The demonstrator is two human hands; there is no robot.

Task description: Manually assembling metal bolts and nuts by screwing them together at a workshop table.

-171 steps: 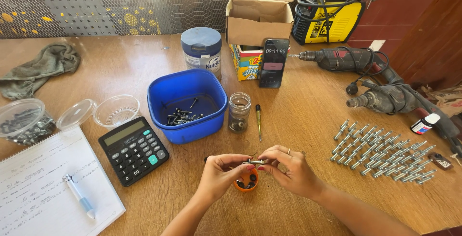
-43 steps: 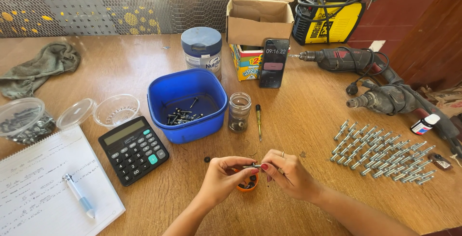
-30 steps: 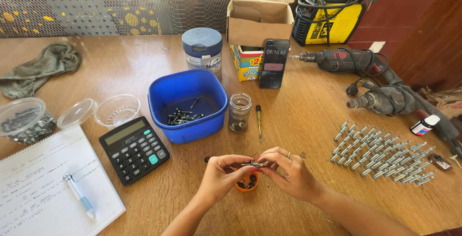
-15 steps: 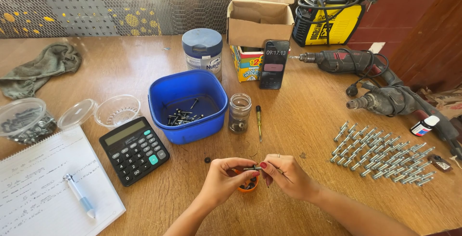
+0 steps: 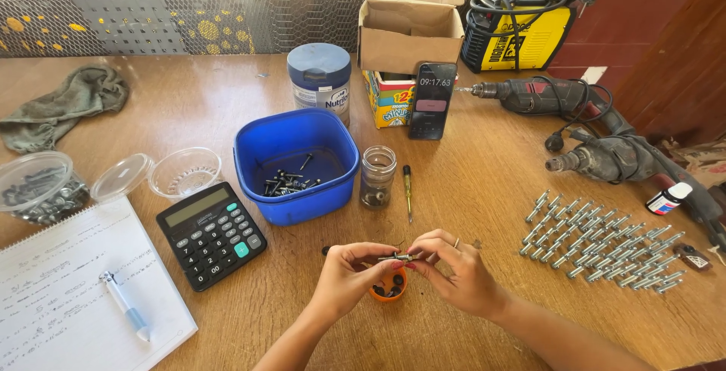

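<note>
**Both hands pinch one small bolt above the orange cup**

The left hand [image 5: 349, 274] and right hand [image 5: 460, 274] meet at six o'clock on the table [image 5: 484, 182], fingertips closed on either end of a small metal bolt [image 5: 401, 257] held level between them. Half a second ago the hands sat a touch lower and closer in; now the bolt is lifted slightly and shows more plainly. Just beneath it sits the orange cup [image 5: 389, 288] with dark bits inside, unmoved.

At twelve o'clock from the hands stand a glass jar [image 5: 377, 176] and a thin screwdriver [image 5: 407, 191]; the blue tub [image 5: 296, 163] holding dark screws lies at eleven. A calculator [image 5: 212, 234] is at nine, a notepad [image 5: 68, 280] and pen [image 5: 125, 314] beyond it. Rows of finished bolts [image 5: 597, 239] lie at three o'clock, with two drills [image 5: 597, 129] past them. Everything outside the hands is as before.
</note>
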